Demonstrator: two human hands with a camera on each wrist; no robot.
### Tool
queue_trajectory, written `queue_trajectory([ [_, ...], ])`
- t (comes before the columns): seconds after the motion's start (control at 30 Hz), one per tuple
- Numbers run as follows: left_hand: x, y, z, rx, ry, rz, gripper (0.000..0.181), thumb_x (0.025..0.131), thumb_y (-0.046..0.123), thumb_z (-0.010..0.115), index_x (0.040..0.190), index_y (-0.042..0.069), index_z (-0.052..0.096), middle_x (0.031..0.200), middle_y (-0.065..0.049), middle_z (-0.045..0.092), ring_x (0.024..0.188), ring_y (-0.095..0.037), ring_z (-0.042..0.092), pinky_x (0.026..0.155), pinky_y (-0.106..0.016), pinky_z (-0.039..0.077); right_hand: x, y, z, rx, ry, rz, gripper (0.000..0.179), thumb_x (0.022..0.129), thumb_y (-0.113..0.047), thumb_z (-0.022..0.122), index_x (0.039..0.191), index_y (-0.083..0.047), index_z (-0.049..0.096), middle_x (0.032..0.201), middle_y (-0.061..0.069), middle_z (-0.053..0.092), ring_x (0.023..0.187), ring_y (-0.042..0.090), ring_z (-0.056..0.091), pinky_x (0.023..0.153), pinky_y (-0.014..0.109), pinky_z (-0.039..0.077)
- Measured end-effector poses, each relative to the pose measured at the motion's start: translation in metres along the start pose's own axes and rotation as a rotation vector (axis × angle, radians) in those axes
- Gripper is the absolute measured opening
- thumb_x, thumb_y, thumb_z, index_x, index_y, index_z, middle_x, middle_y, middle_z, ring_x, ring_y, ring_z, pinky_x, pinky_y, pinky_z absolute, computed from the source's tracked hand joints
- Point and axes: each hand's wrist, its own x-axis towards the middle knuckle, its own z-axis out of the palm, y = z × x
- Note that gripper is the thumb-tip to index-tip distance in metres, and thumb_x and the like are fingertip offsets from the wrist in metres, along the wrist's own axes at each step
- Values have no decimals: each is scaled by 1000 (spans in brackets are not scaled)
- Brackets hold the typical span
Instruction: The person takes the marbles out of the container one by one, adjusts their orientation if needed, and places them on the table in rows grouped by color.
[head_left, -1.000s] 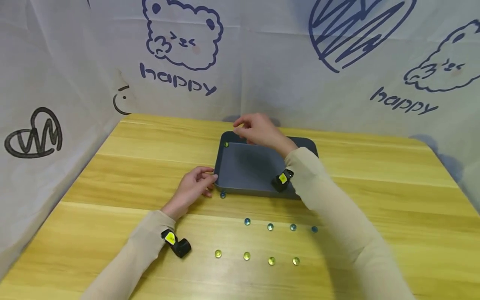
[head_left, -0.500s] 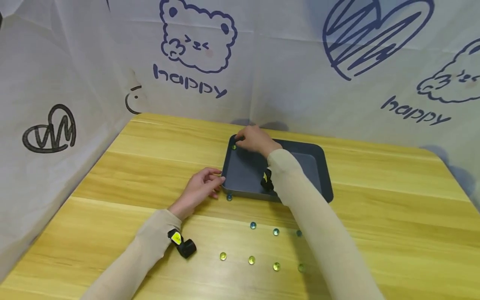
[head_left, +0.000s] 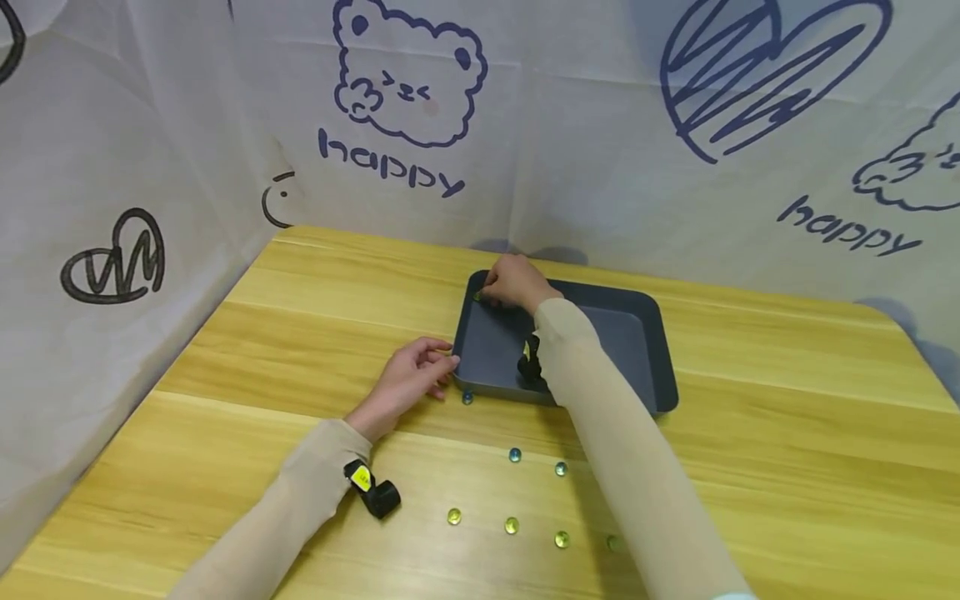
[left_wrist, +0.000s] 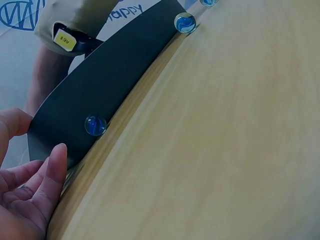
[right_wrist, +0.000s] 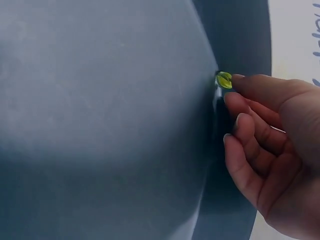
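A dark grey tray stands toward the back of the wooden table. My right hand reaches into its far left corner. There, the thumb and index fingertips are at a yellow-green glass marble, pinching it against the sloping wall; the other fingers are curled. My left hand touches the tray's near left corner with loosely bent fingers. Beside that hand a blue-swirled marble lies against or close to the tray's outer near wall.
More blue marbles lie in a row in front of the tray. Nearer me is a row of yellow-green marbles, the rightmost in my right arm's shadow. A white cloth with drawings hangs behind the table.
My right hand has come down from above the tray's far edge to the yellow-green marble in the corner. The left hand keeps its place at the tray; the head view has shifted slightly.
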Motion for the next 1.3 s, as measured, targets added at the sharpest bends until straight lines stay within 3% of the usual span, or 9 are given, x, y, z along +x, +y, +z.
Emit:
queue_trajectory([
  [0.17,0,0,2,-3,-11,-2,37,95,12,61,126,-8,52,93,-11,59,69,-14,57,60,-26,54,2,0,4,-7,-10,21,21,93,-20,66,81,-5,74,68,4,66,61,18,61,63,31,51],
  [0.37,0,-1,1,-22,9,0,37,95,11,60,126,-7,52,94,-11,59,72,-14,57,59,-26,54,5,-4,7,-29,-14,5,17,92,-20,66,87,-5,74,73,5,67,63,18,61,63,32,51],
  [0.53,0,-5,4,-21,-12,3,38,95,12,61,126,-8,52,95,-11,60,71,-14,57,60,-27,54,2,-7,0,-66,-47,-5,16,91,-20,66,89,-6,72,76,5,66,64,17,60,61,30,50],
  [0.83,1,-2,1,0,13,0,38,95,13,61,127,-5,53,95,-11,59,72,-16,58,60,-28,55,-4,-2,-25,-150,-95,-161,14,90,-18,67,91,-4,71,85,7,65,73,20,55,70,34,48],
  [1.03,2,0,2,-4,0,-11,38,95,13,61,127,-6,52,96,-10,59,73,-16,58,60,-27,55,-17,16,-33,23,-88,-253,15,90,-16,67,95,-3,71,83,6,65,71,19,55,70,33,47],
  [1.2,1,-1,2,-13,4,6,38,95,10,60,126,-9,51,95,-10,58,73,-14,57,59,-25,54,-29,28,-38,218,-75,-267,15,90,-17,67,97,-4,72,81,8,64,68,19,52,64,30,44],
  [1.3,0,-1,2,-12,6,5,38,95,10,60,126,-9,51,95,-10,57,74,-14,58,60,-25,54,-38,31,-44,323,-81,-262,17,91,-15,66,100,-3,71,85,10,64,73,26,54,66,32,47],
])
